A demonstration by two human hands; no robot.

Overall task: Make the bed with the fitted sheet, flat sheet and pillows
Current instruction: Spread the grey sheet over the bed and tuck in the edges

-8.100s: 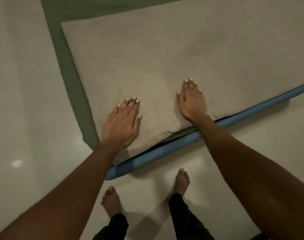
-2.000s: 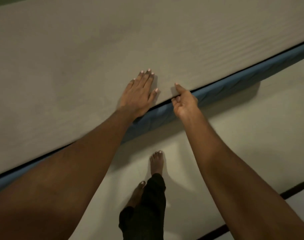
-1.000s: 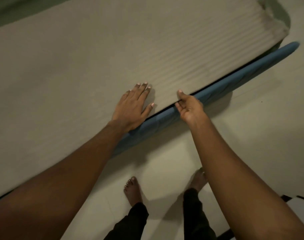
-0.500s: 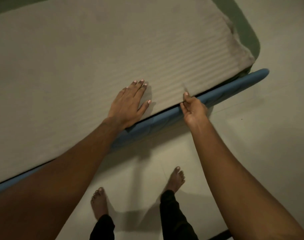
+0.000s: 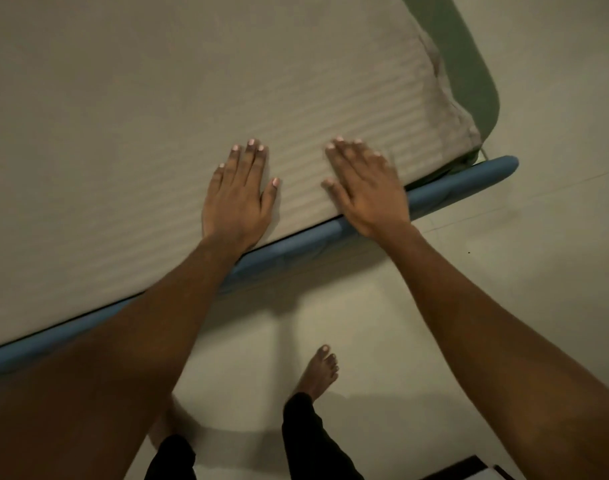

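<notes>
— Hands first: how do yours lie?
— Your left hand (image 5: pixel 235 199) and right hand (image 5: pixel 365 188) both lie flat, fingers straight, palms down on the striped beige sheet (image 5: pixel 123 133), gripping nothing.
— And around them?
— That sheet covers the bed to the blue mattress edge (image 5: pixel 452 188) at your wrists; green sheet (image 5: pixel 469 81) shows at the far right corner. Your bare foot (image 5: pixel 318 372) stands on the near floor (image 5: pixel 538 271).

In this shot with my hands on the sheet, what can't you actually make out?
Head view only.
Right hand: its fingers are motion-blurred, so how they meet the beige sheet is unclear.
The beige sheet is cut off by the top and left edges, so its far side is unseen.
Left foot: mostly hidden behind the left forearm.
Dark-edged object: cut off by the bottom edge, so it cannot be identified.
</notes>
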